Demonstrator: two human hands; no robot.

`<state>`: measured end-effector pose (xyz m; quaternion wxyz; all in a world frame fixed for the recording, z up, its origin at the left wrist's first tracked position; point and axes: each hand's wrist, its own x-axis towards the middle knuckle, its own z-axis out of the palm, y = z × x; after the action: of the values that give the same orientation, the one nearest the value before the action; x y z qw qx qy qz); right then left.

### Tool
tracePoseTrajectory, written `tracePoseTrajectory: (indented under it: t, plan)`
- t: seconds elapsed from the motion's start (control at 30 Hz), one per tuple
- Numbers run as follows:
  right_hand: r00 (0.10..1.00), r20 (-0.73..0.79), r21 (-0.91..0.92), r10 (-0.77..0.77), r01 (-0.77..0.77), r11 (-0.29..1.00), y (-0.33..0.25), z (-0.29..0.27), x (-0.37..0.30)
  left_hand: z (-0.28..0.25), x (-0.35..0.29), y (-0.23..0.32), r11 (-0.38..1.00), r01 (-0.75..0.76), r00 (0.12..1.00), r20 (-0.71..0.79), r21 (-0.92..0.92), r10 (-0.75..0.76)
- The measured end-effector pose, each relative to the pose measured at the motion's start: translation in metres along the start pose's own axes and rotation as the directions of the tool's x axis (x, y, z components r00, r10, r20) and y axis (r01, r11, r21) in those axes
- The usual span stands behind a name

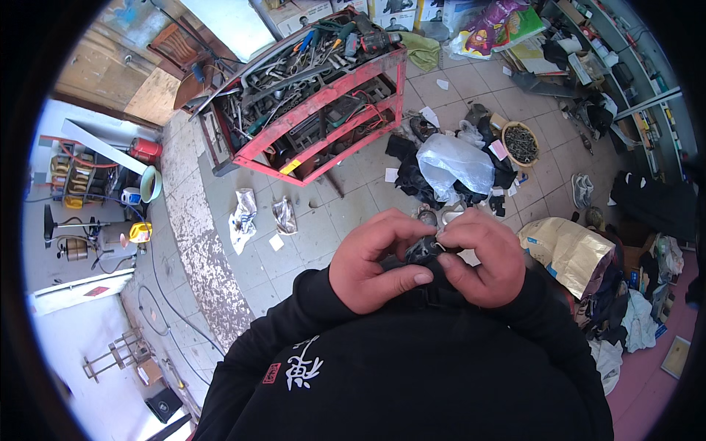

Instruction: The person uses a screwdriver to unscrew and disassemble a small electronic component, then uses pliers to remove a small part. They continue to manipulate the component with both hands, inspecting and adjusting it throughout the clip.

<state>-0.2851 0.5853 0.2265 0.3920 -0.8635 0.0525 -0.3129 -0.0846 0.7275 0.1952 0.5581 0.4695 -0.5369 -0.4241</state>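
Close in front of my chest, both hands meet at a small black object (pixel 422 251) with shiny patches; its kind is not clear. My left hand (pixel 371 259) is closed, its thumb and fingers gripping the object from the left. On the other side my right hand (pixel 485 257) is closed too, thumb and fingertips pressed against the object's right end. A tiny pale bit shows at the right fingertips, too small to name. The fingers hide much of the object.
A red tool cart (pixel 323 158) heaped with wrenches stands ahead to the left. Clear plastic sheeting (pixel 456 165) lies on the tiled floor near a round basket (pixel 506 140) of small metal parts. Silver wrappers (pixel 285 216) are at left, a gold bag (pixel 566 250) at right, shelves (pixel 625 66) far right.
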Motion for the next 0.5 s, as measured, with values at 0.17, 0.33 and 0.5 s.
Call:
tracePoseTrajectory:
  t: [0.17,0.33,0.5]
  plan:
    - [0.998,-0.019,-0.073,-0.064,0.063,0.995,0.0,0.002,0.0,0.002,0.0,0.005,0.999,0.035,0.999,-0.001,-0.018,-0.035]
    - [0.979,-0.021,-0.172,-0.201,0.195,0.966,0.002,0.001,0.001,0.0,0.001,0.009,0.991,-0.061,0.991,0.125,0.119,0.046]
    - [0.979,-0.082,-0.246,-0.189,0.164,0.955,0.002,0.008,-0.003,0.014,-0.001,0.014,0.988,0.026,0.997,0.067,0.153,-0.037]
